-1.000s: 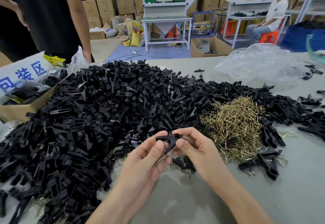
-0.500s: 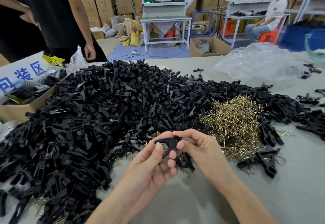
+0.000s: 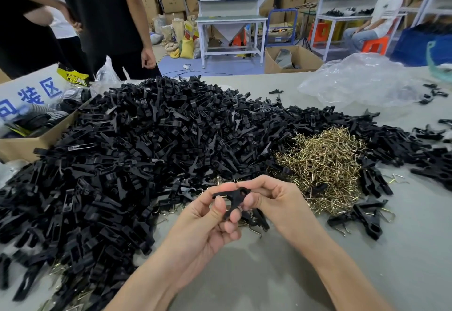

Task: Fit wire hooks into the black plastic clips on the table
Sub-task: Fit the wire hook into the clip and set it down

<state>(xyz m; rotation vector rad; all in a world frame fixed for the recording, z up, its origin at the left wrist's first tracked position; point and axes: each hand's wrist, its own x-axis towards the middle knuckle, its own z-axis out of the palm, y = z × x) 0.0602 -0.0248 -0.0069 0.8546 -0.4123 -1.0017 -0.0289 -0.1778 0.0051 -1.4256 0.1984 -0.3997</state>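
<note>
1. Just above the grey table [image 3: 269, 276], close in front of me, both my hands meet on one black clip [image 3: 232, 194].
2. My left hand [image 3: 203, 222] is curled in. The thumb and fingertips pinch the clip's lower leg, with the thumb pressed on its front.
3. My right hand [image 3: 276, 203] nips the clip's upper right end between thumb and forefinger, and the other fingers are folded underneath.
4. The clip is clear of the table. One arm points left, roughly level, and the other slants down toward my left fingers. I can't tell whether a wire sits in it.
5. Beyond my hands, the big pile of black clips [image 3: 146, 151] sprawls over the left and middle of the table.
6. Just past my right hand lies the heap of brass-coloured wire hooks [image 3: 322, 164], ringed by black clips.
7. Out to the right of my right wrist, a few finished clips [image 3: 359, 215] lie on bare table with wire poking out. A few more are right under my hands.
8. On the far left, a cardboard box [image 3: 29, 144] with blue characters on its flap touches the pile. On the far right sits a crumpled clear plastic bag [image 3: 362, 81].
9. A standing person in black [image 3: 105, 17] is at the table's far-left edge. A seated person [image 3: 381, 17] is at the back right on an orange stool.
</note>
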